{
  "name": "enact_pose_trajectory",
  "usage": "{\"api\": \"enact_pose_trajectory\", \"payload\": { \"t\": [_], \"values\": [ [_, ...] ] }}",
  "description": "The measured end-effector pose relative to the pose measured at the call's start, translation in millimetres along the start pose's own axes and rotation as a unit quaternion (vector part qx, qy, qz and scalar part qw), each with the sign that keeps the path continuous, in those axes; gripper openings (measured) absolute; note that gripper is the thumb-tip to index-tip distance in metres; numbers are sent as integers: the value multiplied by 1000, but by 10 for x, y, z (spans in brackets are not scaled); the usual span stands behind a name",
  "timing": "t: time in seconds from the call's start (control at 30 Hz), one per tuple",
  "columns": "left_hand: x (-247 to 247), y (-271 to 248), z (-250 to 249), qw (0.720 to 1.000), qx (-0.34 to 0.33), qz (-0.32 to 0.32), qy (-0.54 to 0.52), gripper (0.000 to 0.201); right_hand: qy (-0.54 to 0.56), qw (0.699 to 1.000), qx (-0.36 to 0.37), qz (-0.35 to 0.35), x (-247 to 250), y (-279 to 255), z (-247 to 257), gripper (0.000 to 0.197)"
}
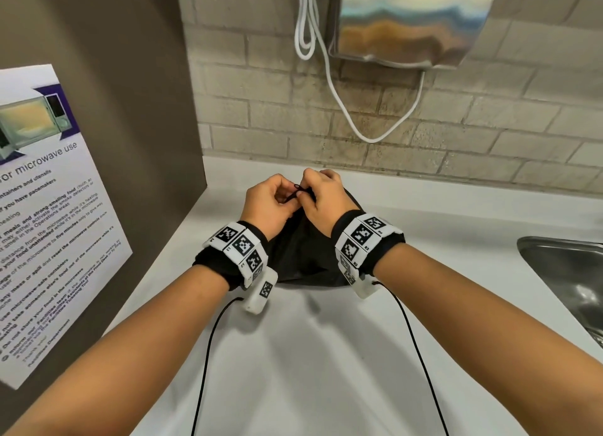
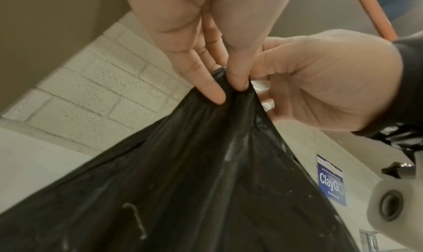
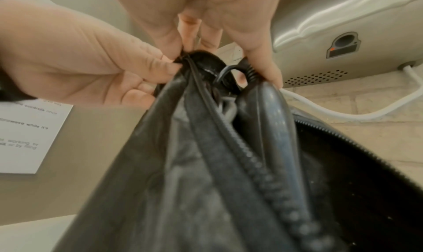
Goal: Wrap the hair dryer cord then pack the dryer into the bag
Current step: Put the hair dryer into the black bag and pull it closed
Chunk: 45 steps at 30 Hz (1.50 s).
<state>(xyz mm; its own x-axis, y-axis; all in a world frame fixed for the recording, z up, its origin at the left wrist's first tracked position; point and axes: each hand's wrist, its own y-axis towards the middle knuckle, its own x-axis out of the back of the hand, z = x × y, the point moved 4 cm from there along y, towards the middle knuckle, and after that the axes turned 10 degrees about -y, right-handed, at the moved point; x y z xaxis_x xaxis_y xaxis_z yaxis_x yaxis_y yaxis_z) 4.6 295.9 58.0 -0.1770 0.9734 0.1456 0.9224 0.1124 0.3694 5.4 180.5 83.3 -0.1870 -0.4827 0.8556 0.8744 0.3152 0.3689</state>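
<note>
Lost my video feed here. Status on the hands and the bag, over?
Left hand pinches black leather bag at its top edge. Right hand holds black zipper pull. Zipper partly open. Nothing blocking.

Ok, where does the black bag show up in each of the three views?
Head: black bag centre, on the white counter between both wrists; left hand and right hand grip its far end.
Left wrist: bag fills the lower centre, its bunched top held by fingers.
Right wrist: bag fills the lower centre, zipper teeth visible.
Shared landmark: the brick wall.
</note>
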Motion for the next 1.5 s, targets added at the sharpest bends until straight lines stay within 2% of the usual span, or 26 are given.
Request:
{"api": "enact_pose_trajectory", "payload": {
  "t": [0.07, 0.13, 0.33, 0.47, 0.6, 0.67, 0.7, 0.77, 0.83, 0.93, 1.07, 1.17, 1.27, 1.4, 1.5],
  "values": [
    [6, 4, -3, 1000, -2, -3, 4, 19, 6, 1000, 1, -2, 36, -13, 19, 11],
    [11, -2, -14, 1000, -20, -2, 22, 10, 23, 1000, -6, -14, 55, -5, 12, 4],
    [3, -17, -42, 994, -73, 15, 74, 4, 26, 999, -22, -34, 77, 63, 12, 12],
    [86, 26, 14, 997, -51, 1, 64, 10, 33, 997, -34, -68, 156, 67, -48, 13],
    [334, 119, 184, 997, 26, -75, 13, 23, 50, 983, -127, -122, 381, 97, -322, 8],
    [417, 153, 222, 994, 48, -92, 40, 11, 52, 980, -154, -118, 437, 93, -416, 8],
    [424, 159, 201, 993, 44, -88, 64, 4, 54, 981, -151, -109, 432, 88, -416, 9],
    [330, 160, 121, 994, 20, -38, 97, 23, 60, 984, -140, -97, 397, 75, -357, 10],
    [149, 127, 5, 993, -13, 44, 112, 40, 62, 985, -131, -97, 374, 69, -294, 9],
    [-73, 81, -50, 981, -34, 110, 158, 38, 65, 984, -130, -103, 379, 59, -279, 9],
    [-112, 106, -27, 981, 0, 91, 173, 20, 59, 984, -146, -78, 372, -5, -382, 10],
    [-75, 121, 2, 983, 12, 82, 165, 19, 39, 986, -148, -65, 398, -64, -462, 12],
    [-82, 98, -54, 983, 13, 71, 169, 22, 45, 985, -137, -95, 457, -79, -466, 10],
    [-136, 72, -246, 955, -41, 63, 288, 26, 21, 988, -109, -110, 548, -14, -378, 8],
    [-79, 105, -245, 963, -4, 66, 260, 26, 13, 985, -131, -112, 571, -4, -453, 8]
  ]
}}
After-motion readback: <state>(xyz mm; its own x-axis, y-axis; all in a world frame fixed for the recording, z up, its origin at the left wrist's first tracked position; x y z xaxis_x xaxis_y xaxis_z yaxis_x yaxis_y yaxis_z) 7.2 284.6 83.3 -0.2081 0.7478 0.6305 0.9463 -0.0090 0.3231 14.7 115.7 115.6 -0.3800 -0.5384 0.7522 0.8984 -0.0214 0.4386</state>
